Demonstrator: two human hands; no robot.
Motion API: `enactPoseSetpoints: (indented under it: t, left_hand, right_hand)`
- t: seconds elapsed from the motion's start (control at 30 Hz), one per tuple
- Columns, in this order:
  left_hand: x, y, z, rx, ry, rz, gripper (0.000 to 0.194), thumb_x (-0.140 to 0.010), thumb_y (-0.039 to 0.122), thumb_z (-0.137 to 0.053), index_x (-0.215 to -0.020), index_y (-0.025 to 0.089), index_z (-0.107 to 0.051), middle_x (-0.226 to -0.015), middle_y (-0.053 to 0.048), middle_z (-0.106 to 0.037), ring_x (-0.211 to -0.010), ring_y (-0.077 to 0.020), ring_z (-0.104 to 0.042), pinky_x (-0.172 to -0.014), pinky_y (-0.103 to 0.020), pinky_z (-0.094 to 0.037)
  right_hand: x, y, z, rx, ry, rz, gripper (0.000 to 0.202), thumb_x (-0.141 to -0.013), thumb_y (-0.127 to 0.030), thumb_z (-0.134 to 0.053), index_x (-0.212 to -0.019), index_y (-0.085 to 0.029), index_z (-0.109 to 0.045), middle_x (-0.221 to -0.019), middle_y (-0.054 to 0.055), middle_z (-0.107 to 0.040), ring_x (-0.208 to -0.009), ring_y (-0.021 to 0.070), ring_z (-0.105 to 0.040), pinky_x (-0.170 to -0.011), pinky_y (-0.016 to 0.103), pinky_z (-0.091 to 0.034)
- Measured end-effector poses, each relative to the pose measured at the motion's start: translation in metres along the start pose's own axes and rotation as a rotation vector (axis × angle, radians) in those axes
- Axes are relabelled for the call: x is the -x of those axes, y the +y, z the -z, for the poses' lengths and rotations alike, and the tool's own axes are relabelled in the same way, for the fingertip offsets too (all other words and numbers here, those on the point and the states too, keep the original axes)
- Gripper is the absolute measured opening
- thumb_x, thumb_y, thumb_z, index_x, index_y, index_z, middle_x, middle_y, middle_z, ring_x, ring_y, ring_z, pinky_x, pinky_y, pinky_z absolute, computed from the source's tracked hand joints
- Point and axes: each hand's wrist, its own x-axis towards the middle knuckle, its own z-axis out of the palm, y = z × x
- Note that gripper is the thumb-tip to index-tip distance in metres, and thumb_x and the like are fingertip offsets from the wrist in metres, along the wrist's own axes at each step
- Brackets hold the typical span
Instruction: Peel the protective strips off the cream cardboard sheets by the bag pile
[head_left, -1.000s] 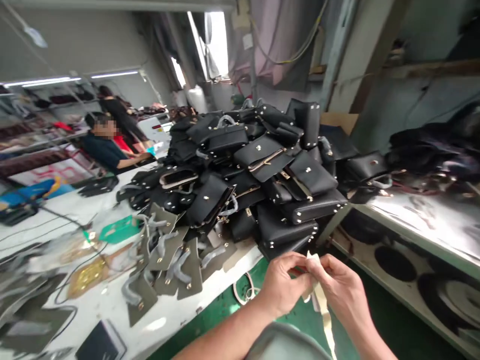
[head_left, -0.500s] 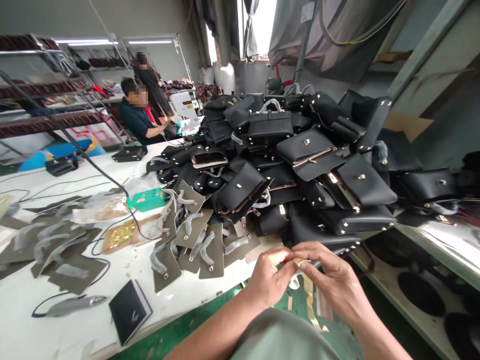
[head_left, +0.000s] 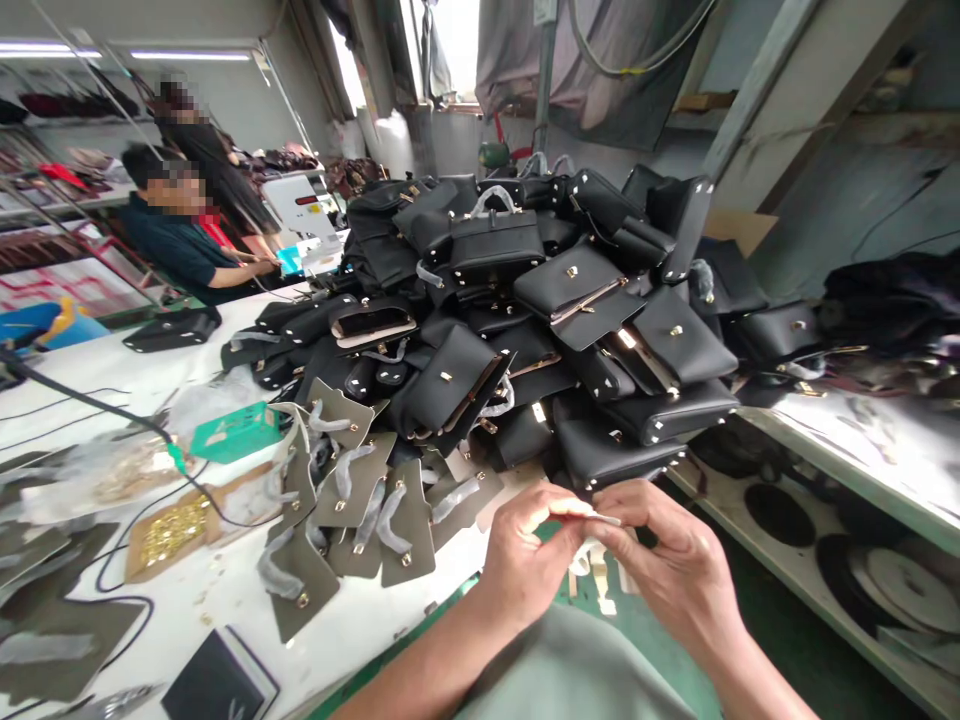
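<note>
Panning from the left at my remote post, I pass a co-worker (head_left: 169,240) seated by a white machine (head_left: 291,215), then a notebook (head_left: 210,675) on the near table (head_left: 352,630), with brass bits (head_left: 169,530) and a green tray (head_left: 236,432) beyond it. Next come olive flaps (head_left: 420,520) with wrapped handles (head_left: 392,522), then the heaped black bags (head_left: 465,370); both groups lie as they did a second ago.

My left hand (head_left: 529,545) has thumb and forefinger pinched on a pale strip (head_left: 606,519), just in front of the bags. My right hand (head_left: 671,555) clamps the same strip from the other side, the fingertips of both nearly meeting. A second ago one end stood up above the fingers; now only a thin edge shows, lying nearly level. I take that as close finger work on the strip itself, with the bags left alone. Pale lengths show below; whether they join it, I cannot tell. Farthest right is a shelf (head_left: 862,450).
</note>
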Motion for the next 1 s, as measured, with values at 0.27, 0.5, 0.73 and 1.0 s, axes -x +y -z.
enactPoseSetpoints:
  t: [0.27, 0.5, 0.73, 1.0]
  left_hand:
    - [0.001, 0.006, -0.006, -0.017, -0.054, -0.097, 0.009, -0.091, 0.016, -0.071, -0.092, 0.023, -0.077, -0.093, -0.004, -0.075, -0.087, -0.0179, -0.071, -0.081, -0.029, -0.055]
    - [0.001, 0.013, -0.014, -0.084, -0.082, -0.137, 0.017, -0.09, 0.012, -0.071, -0.096, 0.026, -0.078, -0.098, -0.002, -0.077, -0.092, -0.017, -0.07, -0.086, -0.029, -0.054]
    - [0.0, 0.022, -0.028, -0.126, -0.122, -0.122, 0.012, -0.09, 0.012, -0.07, -0.091, 0.023, -0.076, -0.092, -0.002, -0.078, -0.086, -0.0151, -0.072, -0.08, -0.025, -0.053]
    - [0.004, 0.023, -0.038, -0.111, -0.088, -0.137, 0.009, -0.088, 0.012, -0.073, -0.091, 0.021, -0.075, -0.089, -0.001, -0.073, -0.085, -0.0146, -0.068, -0.079, -0.026, -0.052]
  right_hand:
    - [0.004, -0.005, 0.014, 0.075, -0.003, 0.163, 0.016, -0.088, -0.016, -0.077, -0.099, -0.025, -0.069, -0.094, 0.005, -0.072, -0.087, 0.0193, -0.07, -0.072, 0.031, -0.058]
    - [0.013, -0.004, 0.029, 0.111, 0.05, 0.208, 0.05, -0.089, -0.016, -0.076, -0.134, -0.03, -0.061, -0.111, 0.008, -0.069, -0.096, 0.02, -0.071, -0.077, 0.03, -0.06]
    - [0.016, -0.004, 0.042, 0.085, -0.023, 0.246, 0.033, -0.091, -0.007, -0.066, -0.113, -0.03, -0.074, -0.104, 0.006, -0.07, -0.09, 0.0175, -0.069, -0.069, 0.028, -0.058]
    - [0.02, -0.005, 0.043, 0.113, 0.07, 0.222, 0.026, -0.088, -0.006, -0.073, -0.108, -0.022, -0.07, -0.082, 0.001, -0.067, -0.071, 0.0135, -0.063, -0.058, 0.027, -0.051]
